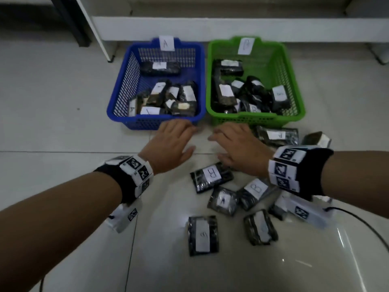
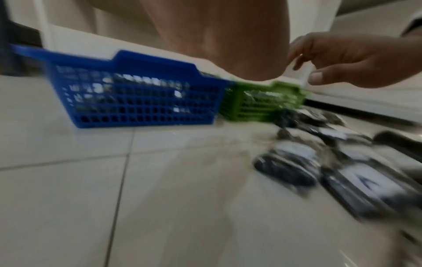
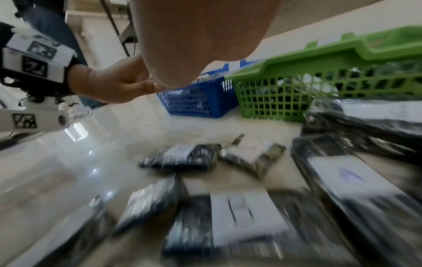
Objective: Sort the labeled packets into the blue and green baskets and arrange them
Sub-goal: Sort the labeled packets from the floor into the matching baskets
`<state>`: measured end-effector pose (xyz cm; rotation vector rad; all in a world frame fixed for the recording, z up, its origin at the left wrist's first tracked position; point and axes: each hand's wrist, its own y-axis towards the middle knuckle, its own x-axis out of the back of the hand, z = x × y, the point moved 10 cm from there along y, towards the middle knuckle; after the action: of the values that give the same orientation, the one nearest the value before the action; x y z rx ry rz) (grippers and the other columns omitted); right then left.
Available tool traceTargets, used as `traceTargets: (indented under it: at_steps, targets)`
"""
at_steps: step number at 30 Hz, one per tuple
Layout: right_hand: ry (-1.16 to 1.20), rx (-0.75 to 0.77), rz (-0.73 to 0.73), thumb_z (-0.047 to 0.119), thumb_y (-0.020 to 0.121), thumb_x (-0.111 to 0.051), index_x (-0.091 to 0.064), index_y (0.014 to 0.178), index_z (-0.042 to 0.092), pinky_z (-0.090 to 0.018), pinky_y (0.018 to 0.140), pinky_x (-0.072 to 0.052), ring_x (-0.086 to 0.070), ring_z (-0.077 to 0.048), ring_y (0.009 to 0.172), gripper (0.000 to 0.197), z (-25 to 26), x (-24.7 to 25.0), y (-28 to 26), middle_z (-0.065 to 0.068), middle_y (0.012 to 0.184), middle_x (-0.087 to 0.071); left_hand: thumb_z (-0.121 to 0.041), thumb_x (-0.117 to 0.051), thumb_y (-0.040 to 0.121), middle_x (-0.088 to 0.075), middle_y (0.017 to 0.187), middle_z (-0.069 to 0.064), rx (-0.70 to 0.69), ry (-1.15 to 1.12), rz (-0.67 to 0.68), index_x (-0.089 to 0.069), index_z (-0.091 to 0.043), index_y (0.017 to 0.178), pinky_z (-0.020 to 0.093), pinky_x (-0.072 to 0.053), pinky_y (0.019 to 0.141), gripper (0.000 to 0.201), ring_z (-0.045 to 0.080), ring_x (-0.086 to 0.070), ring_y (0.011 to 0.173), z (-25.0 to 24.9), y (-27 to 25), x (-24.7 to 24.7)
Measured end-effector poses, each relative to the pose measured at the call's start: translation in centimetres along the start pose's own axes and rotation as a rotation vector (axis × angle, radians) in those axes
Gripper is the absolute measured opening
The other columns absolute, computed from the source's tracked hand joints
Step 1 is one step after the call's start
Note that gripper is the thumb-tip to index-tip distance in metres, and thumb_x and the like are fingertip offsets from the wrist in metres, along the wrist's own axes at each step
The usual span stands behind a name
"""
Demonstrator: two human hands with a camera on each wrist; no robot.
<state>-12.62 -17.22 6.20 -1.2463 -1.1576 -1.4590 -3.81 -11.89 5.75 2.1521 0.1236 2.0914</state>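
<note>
A blue basket [image 1: 117,110] tagged A and a green basket [image 1: 299,106] tagged B stand side by side on the floor, each holding several dark packets with white labels. My left hand [image 1: 174,140] hovers palm down just before the blue basket, fingers relaxed, holding nothing. My right hand [image 1: 237,148] hovers beside it in front of the green basket, also empty. Below the right hand lies a packet marked B [image 1: 211,177]. More packets lie nearer me: one marked A [image 1: 223,200], another B [image 1: 255,191], and others [image 1: 203,234]. The wrist views are blurred.
A white shelf base [image 1: 210,28] runs along the far side behind the baskets, with a dark leg [image 1: 71,22] at the left. A packet marked A [image 1: 277,134] lies right of my right hand. A black cable [image 1: 362,222] trails at the lower right.
</note>
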Motion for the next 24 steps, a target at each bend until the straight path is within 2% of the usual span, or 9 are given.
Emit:
traceTargets:
  at_steps: [3, 5, 8, 12, 15, 17, 21, 24]
  targets:
    - [0.003, 0.142, 0.186, 0.039, 0.083, -0.049, -0.055, 0.118, 0.015, -0.037, 0.089, -0.033, -0.047, -0.026, 0.11, 0.043, 1.7, -2.8, -5.6, -0.008, 0.118, -0.057, -0.048, -0.04, 0.089, -0.055, 0.117, 0.008, -0.219, -0.061, 0.171, -0.054, -0.014, 0.119, 0.039, -0.042, 0.089, 0.047, 0.027, -0.052, 0.105, -5.7, -3.4, -3.2]
    - [0.019, 0.17, 0.335, 0.04, 0.086, -0.056, -0.053, 0.125, 0.014, -0.04, 0.093, -0.037, -0.048, -0.028, 0.115, 0.047, 2.5, -4.6, -8.1, -0.009, 0.123, -0.055, -0.052, -0.043, 0.087, -0.056, 0.119, 0.007, -0.324, -0.086, 0.261, -0.054, -0.016, 0.118, 0.037, -0.045, 0.087, 0.048, 0.025, -0.053, 0.104, -8.8, -6.3, -5.0]
    - [0.005, 0.122, 0.451, 0.051, 0.091, -0.047, -0.046, 0.13, 0.018, -0.038, 0.1, -0.027, -0.041, -0.023, 0.121, 0.051, 2.7, -5.7, -9.1, -0.004, 0.129, -0.049, -0.062, -0.043, 0.087, -0.055, 0.121, 0.004, -0.409, -0.181, 0.399, -0.051, -0.017, 0.123, 0.034, -0.047, 0.087, 0.058, 0.021, -0.053, 0.106, -11.3, -9.6, -6.8]
    - [-0.12, 0.147, 0.431, 0.057, 0.09, -0.039, -0.049, 0.117, 0.019, -0.04, 0.1, -0.025, -0.045, -0.022, 0.112, 0.048, 3.8, -5.3, -7.7, -0.001, 0.117, -0.055, -0.07, -0.05, 0.079, -0.046, 0.135, 0.006, -0.353, -0.225, 0.526, -0.036, -0.015, 0.139, 0.036, -0.042, 0.1, 0.083, 0.022, -0.045, 0.12, -12.6, -11.2, -8.2]
    - [-0.205, 0.126, 0.473, 0.06, 0.087, -0.043, -0.05, 0.115, 0.015, -0.04, 0.097, -0.026, -0.048, -0.024, 0.111, 0.053, 3.8, -5.9, -6.6, -0.003, 0.113, -0.06, -0.065, -0.057, 0.079, -0.037, 0.142, 0.004, -0.278, -0.202, 0.624, -0.024, -0.016, 0.147, 0.033, -0.036, 0.105, 0.09, 0.02, -0.038, 0.125, -12.3, -11.1, -9.3]
    - [-0.205, 0.095, 0.5, 0.057, 0.086, -0.05, -0.05, 0.114, 0.014, -0.04, 0.096, -0.027, -0.049, -0.025, 0.108, 0.051, 4.1, -6.5, -6.1, -0.004, 0.109, -0.062, -0.058, -0.062, 0.079, -0.038, 0.14, 0.002, -0.242, -0.215, 0.645, -0.023, -0.017, 0.147, 0.032, -0.035, 0.103, 0.088, 0.019, -0.04, 0.123, -12.3, -10.7, -9.4]
    - [-0.1, -0.038, 0.557, 0.039, 0.087, -0.058, -0.044, 0.117, 0.014, -0.042, 0.096, -0.029, -0.047, -0.028, 0.108, 0.042, 4.2, -7.9, -6.4, -0.007, 0.101, -0.063, -0.045, -0.073, 0.074, -0.046, 0.126, 0.002, -0.127, -0.303, 0.679, -0.031, -0.018, 0.139, 0.03, -0.038, 0.092, 0.081, 0.02, -0.047, 0.11, -12.2, -10.1, -9.3]
    - [0.024, -0.13, 0.545, 0.025, 0.083, -0.064, -0.042, 0.113, 0.016, -0.04, 0.092, -0.032, -0.044, -0.027, 0.108, 0.038, 4.2, -8.3, -6.5, -0.005, 0.106, -0.06, -0.039, -0.077, 0.072, -0.044, 0.121, 0.003, -0.056, -0.37, 0.738, -0.031, -0.018, 0.13, 0.034, -0.046, 0.081, 0.078, 0.022, -0.054, 0.098, -12.1, -10.4, -9.4]
